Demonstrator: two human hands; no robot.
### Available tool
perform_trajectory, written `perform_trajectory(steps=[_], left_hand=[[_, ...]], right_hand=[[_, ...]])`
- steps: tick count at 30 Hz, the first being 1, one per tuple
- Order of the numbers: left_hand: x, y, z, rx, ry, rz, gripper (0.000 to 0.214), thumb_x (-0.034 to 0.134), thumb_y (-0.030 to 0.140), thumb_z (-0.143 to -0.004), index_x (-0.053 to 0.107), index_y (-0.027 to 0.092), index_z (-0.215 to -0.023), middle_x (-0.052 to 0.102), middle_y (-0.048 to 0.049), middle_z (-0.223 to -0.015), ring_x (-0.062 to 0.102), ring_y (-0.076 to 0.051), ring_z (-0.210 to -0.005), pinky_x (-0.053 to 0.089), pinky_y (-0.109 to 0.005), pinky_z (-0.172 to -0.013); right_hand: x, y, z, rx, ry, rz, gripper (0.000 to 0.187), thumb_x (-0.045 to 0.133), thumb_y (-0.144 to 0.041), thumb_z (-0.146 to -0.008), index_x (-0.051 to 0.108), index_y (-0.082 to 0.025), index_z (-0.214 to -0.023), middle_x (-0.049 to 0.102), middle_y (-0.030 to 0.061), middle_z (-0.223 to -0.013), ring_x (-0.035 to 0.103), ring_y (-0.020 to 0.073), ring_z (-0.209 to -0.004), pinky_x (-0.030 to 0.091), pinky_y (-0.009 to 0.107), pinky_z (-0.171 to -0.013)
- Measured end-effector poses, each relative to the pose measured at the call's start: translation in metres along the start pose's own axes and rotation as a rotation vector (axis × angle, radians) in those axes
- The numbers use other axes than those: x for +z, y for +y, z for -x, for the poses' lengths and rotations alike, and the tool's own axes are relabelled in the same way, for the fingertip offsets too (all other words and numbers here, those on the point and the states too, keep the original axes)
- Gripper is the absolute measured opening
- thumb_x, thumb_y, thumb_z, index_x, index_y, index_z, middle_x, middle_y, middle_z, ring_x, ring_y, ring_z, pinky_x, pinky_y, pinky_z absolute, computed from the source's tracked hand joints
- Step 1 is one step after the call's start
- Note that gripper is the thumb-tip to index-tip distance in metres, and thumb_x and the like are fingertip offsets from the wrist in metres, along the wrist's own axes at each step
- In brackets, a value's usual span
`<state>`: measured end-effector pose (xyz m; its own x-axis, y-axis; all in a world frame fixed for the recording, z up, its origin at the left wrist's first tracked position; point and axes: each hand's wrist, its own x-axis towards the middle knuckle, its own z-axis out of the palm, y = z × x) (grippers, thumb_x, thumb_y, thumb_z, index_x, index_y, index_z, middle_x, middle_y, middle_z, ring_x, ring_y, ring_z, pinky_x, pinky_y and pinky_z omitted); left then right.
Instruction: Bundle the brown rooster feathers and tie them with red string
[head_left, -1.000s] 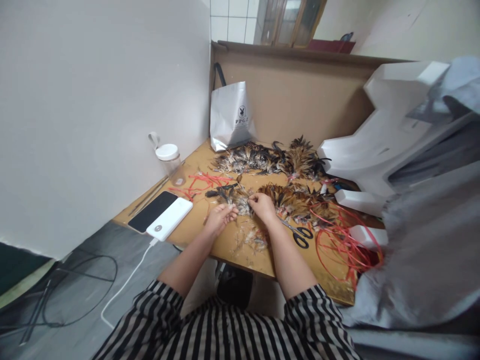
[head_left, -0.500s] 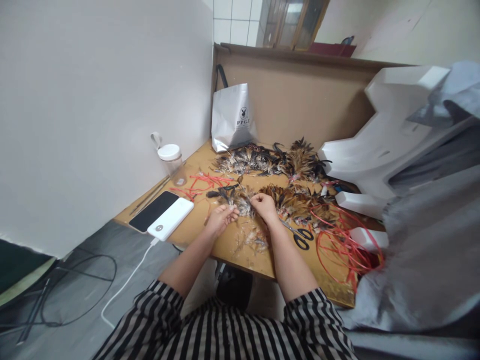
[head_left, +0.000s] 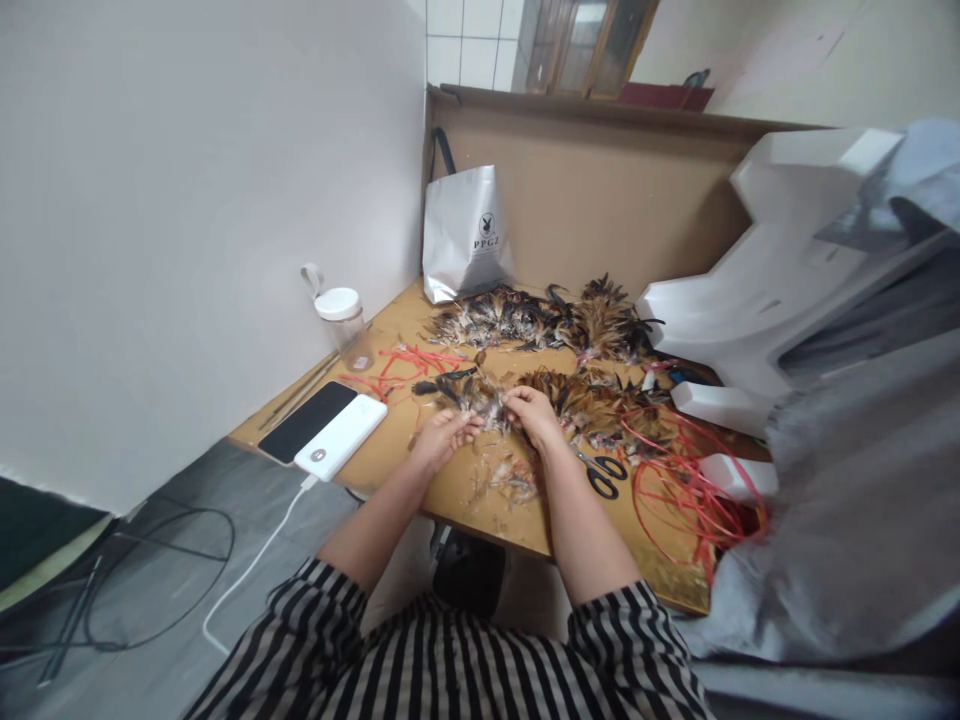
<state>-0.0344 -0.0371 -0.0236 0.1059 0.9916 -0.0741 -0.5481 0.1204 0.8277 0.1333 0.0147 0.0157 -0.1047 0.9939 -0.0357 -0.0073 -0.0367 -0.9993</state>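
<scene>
My left hand (head_left: pixel 442 436) and my right hand (head_left: pixel 533 412) meet over a small bunch of dark and brown feathers (head_left: pixel 469 392) on the wooden table (head_left: pixel 409 470). Both hands are closed in a pinch on feathers of this bunch. More brown feathers (head_left: pixel 592 400) lie just right of my right hand. Loose bits of feather (head_left: pixel 504 474) are scattered below the hands.
Black scissors (head_left: pixel 604 470) lie right of my right wrist, beside coils of red cord (head_left: pixel 690 490). A phone (head_left: pixel 306 422) and white power bank (head_left: pixel 340 437) sit left. A lidded jar (head_left: pixel 343 325), a white bag (head_left: pixel 465 235), a far feather pile (head_left: pixel 540 318) and white foam pieces (head_left: pixel 757 290) ring the table.
The hands have stayed on the feather bunch, with only small finger movements; my right hand has shifted slightly.
</scene>
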Motion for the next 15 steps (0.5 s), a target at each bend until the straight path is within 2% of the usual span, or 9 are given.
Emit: perform_trajectory(steps=[9, 15], left_hand=[[0.001, 0.000, 0.002, -0.039, -0.047, -0.013, 0.025, 0.067, 0.026, -0.068, 0.063, 0.008, -0.085, 0.067, -0.0130, -0.092, 0.062, -0.011, -0.066, 0.045, -0.019, -0.057], [0.006, 0.003, 0.005, -0.094, -0.148, -0.021, 0.026, 0.067, 0.026, -0.068, 0.064, 0.008, -0.086, 0.066, -0.0143, -0.092, 0.062, -0.012, -0.067, 0.046, -0.019, -0.058]], right_hand=[[0.012, -0.007, 0.007, -0.234, -0.012, 0.060, 0.021, 0.062, -0.035, -0.062, 0.054, -0.017, -0.066, 0.049, -0.0049, -0.046, 0.041, 0.0073, -0.039, 0.031, 0.020, -0.042], [0.021, -0.002, 0.011, -0.245, -0.065, 0.108, 0.020, 0.060, -0.036, -0.064, 0.054, -0.017, -0.067, 0.052, -0.0035, -0.052, 0.046, 0.0085, -0.042, 0.036, 0.020, -0.044]])
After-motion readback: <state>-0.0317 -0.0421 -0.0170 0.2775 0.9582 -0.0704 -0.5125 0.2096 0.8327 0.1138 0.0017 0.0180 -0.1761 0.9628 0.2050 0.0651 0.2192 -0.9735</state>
